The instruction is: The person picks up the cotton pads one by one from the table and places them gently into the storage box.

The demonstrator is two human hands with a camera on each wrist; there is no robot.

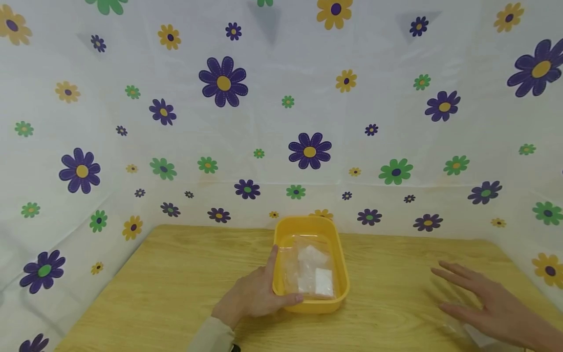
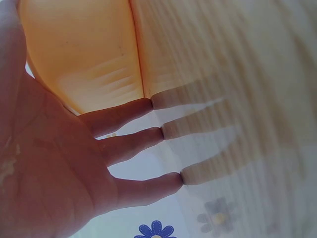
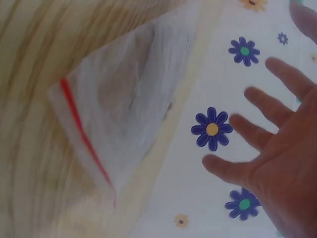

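Observation:
A yellow plastic bin (image 1: 344, 274) stands mid-table, with clear plastic bags holding white pieces (image 1: 314, 269) inside. My left hand (image 1: 255, 293) rests against its front left corner, thumb over the front rim and index finger along the left wall. In the left wrist view the other fingers (image 2: 133, 144) are straight, tips down at the tabletop beside the bin (image 2: 84, 54). Off to the right, my right hand (image 1: 492, 303) hovers with spread fingers and nothing in it. Below it lies a clear zip bag (image 3: 124, 99) with a red strip, partly hidden by the hand in the head view.
The wood-grain table (image 1: 198, 274) backs onto a white flowered sheet (image 1: 272, 127), which also hangs along the left and right sides. The bin's far end stands close to the back sheet.

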